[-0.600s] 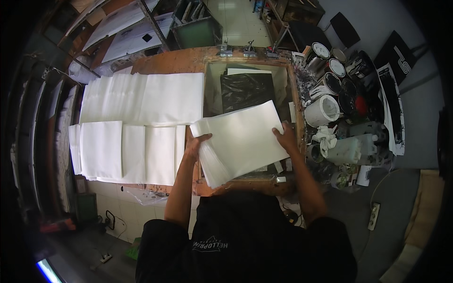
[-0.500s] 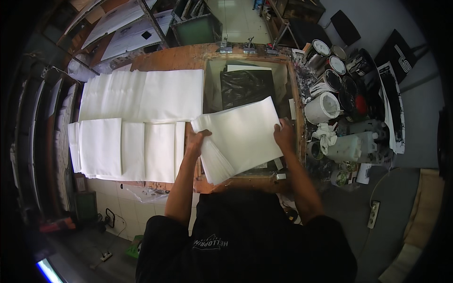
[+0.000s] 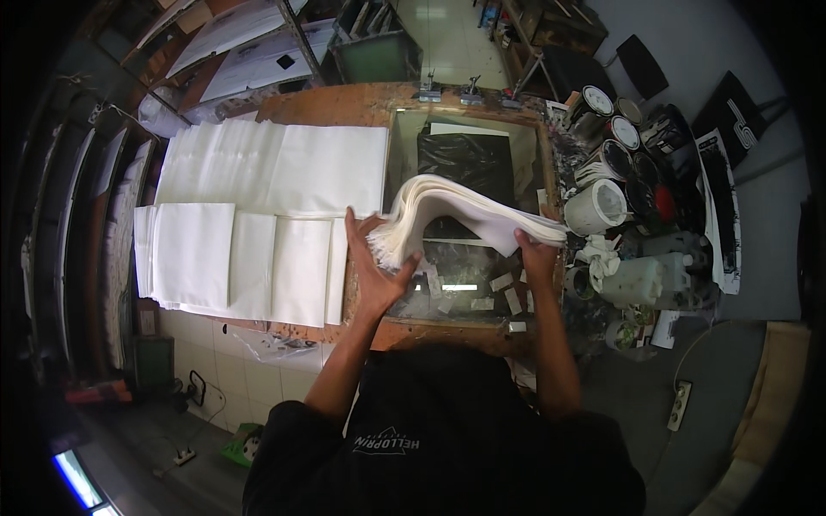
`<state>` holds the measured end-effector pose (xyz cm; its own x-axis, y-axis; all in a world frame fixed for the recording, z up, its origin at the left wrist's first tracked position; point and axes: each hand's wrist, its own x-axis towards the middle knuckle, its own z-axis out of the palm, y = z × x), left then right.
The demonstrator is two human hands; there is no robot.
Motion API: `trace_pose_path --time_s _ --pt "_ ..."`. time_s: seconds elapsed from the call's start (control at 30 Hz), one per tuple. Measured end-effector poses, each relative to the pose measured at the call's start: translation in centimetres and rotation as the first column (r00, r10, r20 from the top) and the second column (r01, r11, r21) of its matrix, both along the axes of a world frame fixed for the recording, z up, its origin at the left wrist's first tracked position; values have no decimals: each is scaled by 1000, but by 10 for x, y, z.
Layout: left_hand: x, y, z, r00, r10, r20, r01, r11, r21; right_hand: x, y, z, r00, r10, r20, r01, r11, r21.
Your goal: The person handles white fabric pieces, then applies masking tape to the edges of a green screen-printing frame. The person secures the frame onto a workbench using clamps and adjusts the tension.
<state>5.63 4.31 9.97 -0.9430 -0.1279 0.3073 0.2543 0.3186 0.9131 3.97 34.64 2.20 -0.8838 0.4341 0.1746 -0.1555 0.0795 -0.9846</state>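
Left hand (image 3: 380, 282) clasps and right hand (image 3: 537, 256) pinches an arched bundle of white sheets (image 3: 465, 203), not set down; overlapping white rectangular stacks (image 3: 331, 172) already lie leftward.

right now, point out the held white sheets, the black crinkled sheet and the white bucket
held white sheets (image 3: 471, 206): head view, slope right of the bend
black crinkled sheet (image 3: 466, 159): head view, upper surface
white bucket (image 3: 582, 209): head view, outer side wall

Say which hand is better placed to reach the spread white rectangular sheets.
Probably the left hand: it is nearer the spread white rectangular sheets; the right hand holds the right end of the bent white stack.
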Motion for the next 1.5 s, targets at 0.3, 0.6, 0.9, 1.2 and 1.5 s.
trace_pose_path --time_s 0.3,0.6,0.9,1.2,1.5 --pt "-1 2 12 968 76 -239 -17 970 242 33 17 26 980 -78 184 74 997 32" --pt "10 -13 6 999 40 -20 -35 972 232 37 53 13 999 -3 43 -21 833 553" --pt "78 -14 21 997 65 -44 -56 982 178 57 38 131 980 -91 175 34 952 303" --pt "-16 -70 27 849 -162 502 -188 797 574 12 20 207 801 359 479 -447 891 79" --pt "-34 -46 -115 747 203 633 -133 979 -158 9 35 -69 738 110 665 -354 903 243"
